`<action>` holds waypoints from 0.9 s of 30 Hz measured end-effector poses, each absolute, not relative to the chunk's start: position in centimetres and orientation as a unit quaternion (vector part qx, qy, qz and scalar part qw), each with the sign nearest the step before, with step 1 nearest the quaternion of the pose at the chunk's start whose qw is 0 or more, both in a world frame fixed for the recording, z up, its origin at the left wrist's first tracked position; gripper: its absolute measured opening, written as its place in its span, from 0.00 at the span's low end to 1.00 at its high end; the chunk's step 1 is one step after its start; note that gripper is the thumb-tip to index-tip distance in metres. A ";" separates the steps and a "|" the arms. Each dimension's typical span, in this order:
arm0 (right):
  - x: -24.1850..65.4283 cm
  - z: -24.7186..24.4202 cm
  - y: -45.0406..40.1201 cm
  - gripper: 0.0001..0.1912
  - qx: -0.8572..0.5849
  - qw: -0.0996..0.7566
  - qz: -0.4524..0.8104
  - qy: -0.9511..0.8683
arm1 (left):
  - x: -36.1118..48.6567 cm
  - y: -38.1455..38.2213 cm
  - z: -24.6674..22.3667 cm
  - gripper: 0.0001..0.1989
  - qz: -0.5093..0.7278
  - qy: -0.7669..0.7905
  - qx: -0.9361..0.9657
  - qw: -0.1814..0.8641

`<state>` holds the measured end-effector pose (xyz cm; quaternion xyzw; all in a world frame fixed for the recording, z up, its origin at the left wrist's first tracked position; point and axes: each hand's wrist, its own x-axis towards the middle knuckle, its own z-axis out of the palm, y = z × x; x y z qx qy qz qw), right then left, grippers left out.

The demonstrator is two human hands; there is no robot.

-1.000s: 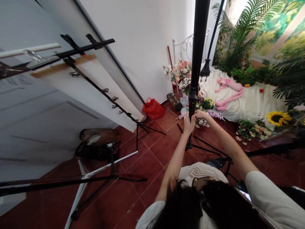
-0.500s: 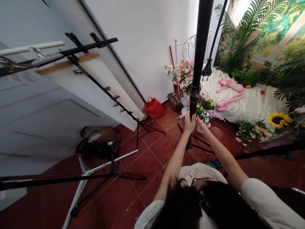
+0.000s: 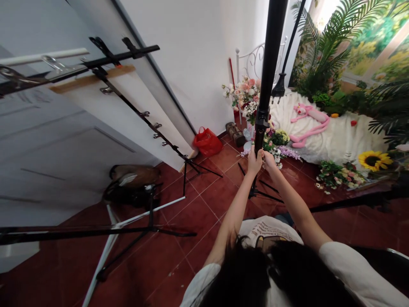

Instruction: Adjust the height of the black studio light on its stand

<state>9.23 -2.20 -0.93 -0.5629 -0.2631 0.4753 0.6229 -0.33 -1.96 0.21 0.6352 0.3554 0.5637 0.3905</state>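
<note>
A black light stand [image 3: 267,72] rises upright in front of me, its tripod legs [image 3: 266,195] spread on the floor. My left hand [image 3: 254,162] is wrapped round its pole below a black clamp collar [image 3: 262,119]. Close beside it, my right hand [image 3: 269,160] is closed at the pole's right side, with the fingertips partly hidden. What the right fingers pinch is too small to make out. A black power plug [image 3: 279,86] dangles from a cable to the right of the pole.
To the left stands a black frame with clips [image 3: 128,102] and a white board. A red bag [image 3: 208,142] sits by the wall. Flowers [image 3: 247,96], a pink plush toy [image 3: 311,121] on white cloth and a sunflower [image 3: 374,160] lie beyond the stand. More stand legs [image 3: 150,230] cross the floor.
The view has shifted slightly. Both hands stay at the same place on the pole, with hardly any visible movement.
</note>
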 end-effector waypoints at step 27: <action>19.6 -6.1 -23.0 0.12 -0.588 0.638 0.492 -0.071 | 2.6 -11.6 -12.7 0.43 0.319 0.663 0.481 0.476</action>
